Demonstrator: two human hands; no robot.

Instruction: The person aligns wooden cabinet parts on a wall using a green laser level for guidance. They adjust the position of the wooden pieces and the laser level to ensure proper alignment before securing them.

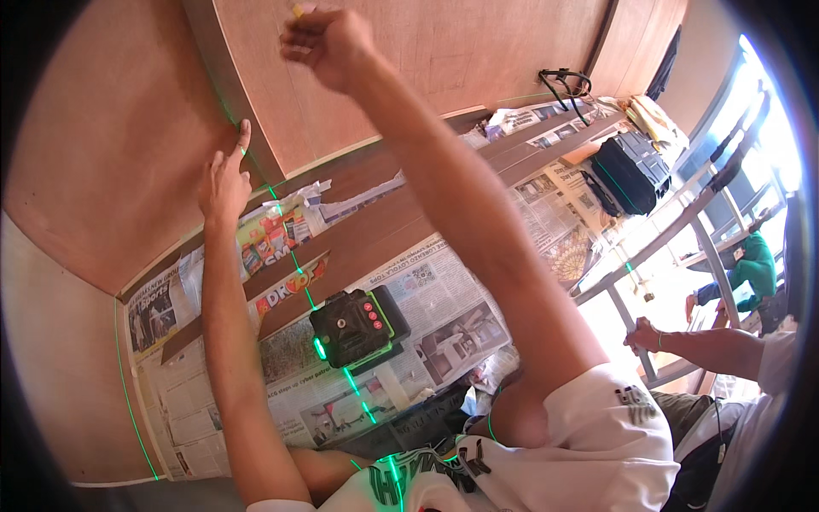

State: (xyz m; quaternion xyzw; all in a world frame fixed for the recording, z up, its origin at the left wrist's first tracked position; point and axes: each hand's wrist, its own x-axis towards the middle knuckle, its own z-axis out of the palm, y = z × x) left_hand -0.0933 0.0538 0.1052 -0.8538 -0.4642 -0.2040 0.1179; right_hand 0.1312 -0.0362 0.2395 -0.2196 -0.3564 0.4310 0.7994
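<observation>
A small yellow object (298,11), blurred, is held at the curled fingertips of the right hand (328,47). A flat brown wooden strip (209,60) runs behind the left hand's (226,183) extended index finger, the other fingers loosely bent.

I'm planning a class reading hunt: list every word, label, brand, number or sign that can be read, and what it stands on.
Wording is not copied out here, only placed.
Newspaper sheet: headlines legible; body text too small.
Colourful printed strip: large letters legible.
Leftmost newspaper page: heading legible above a photo.
White shirt: bold dark letters, partly folded.
Black laser device: marks on its red buttons too small.
</observation>
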